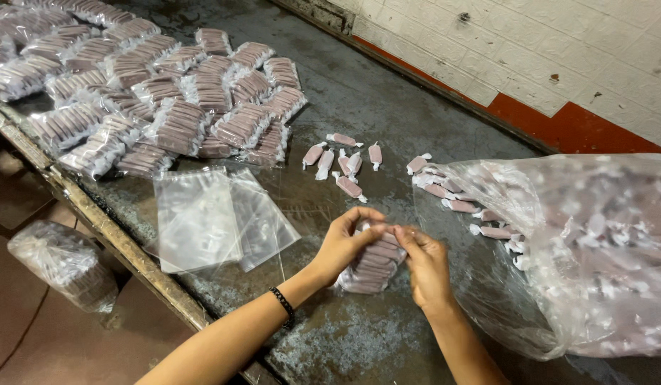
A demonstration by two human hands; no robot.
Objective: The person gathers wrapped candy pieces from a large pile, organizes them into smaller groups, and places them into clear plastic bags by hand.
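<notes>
A small clear packet of wrapped pink-brown candies (373, 264) sits on the dark metal worktop (359, 93) directly between the two hands. The left hand (342, 242) curls over the packet's top left side, fingers closed on the plastic, a black band at its wrist. The right hand (424, 262) meets it from the right, its fingertips pinched on the packet's upper edge, so both hands grip the same packet and touch each other above it. Just left of the hands lie two flat, empty clear bags (216, 217), overlapping one another. Beyond them, at the far left of the worktop, a wide heap of filled packets (152, 93) lies in rough rows, each a clear oblong showing stacked brownish pieces. A few loose wrapped candies (342, 164) lie scattered ahead of the hands. To the right a large clear sack (587, 249) full of the same candies spills some onto the worktop at its mouth. Below the worktop's edge, on the floor at left, stands another filled clear bag (63, 264).
</notes>
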